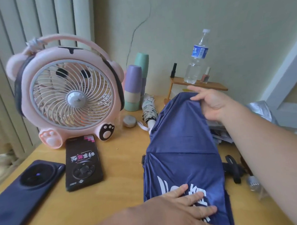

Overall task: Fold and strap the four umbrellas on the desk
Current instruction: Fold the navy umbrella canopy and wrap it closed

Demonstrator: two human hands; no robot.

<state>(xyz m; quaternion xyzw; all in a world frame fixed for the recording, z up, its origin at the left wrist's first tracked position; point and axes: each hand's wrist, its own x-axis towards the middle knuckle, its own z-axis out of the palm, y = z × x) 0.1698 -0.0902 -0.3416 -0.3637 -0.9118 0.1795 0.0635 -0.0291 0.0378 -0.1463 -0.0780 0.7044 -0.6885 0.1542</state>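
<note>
**Navy canopy held at both ends, much of it out of sight**

The navy umbrella (181, 145) lies on the wooden desk (114, 192) in the lower centre-right of the frame, its fabric loose and creased. Its near end runs off the bottom edge, and no shaft, handle or strap can be made out. The left hand (184, 202), at bottom centre, presses flat on the cloth with straight, spread fingers, covering part of the white lettering printed there. The right hand (211, 103), right of centre, pinches the far edge of the canopy with the thumb in front; its other fingers are mostly hidden behind the fold. Just left of that edge lies a white patterned umbrella (149, 108), rolled up, its near end tucked behind the navy cloth. At the right edge, silver fabric (260, 110) shows behind the right forearm, too hidden to identify. A black object (233, 168) at lower right is likewise partly covered by the arm. A pink fan (70, 96) and a black phone (82, 161) fill the left half, and a dark blue phone (24, 193) is cut off at the lower left corner
</note>
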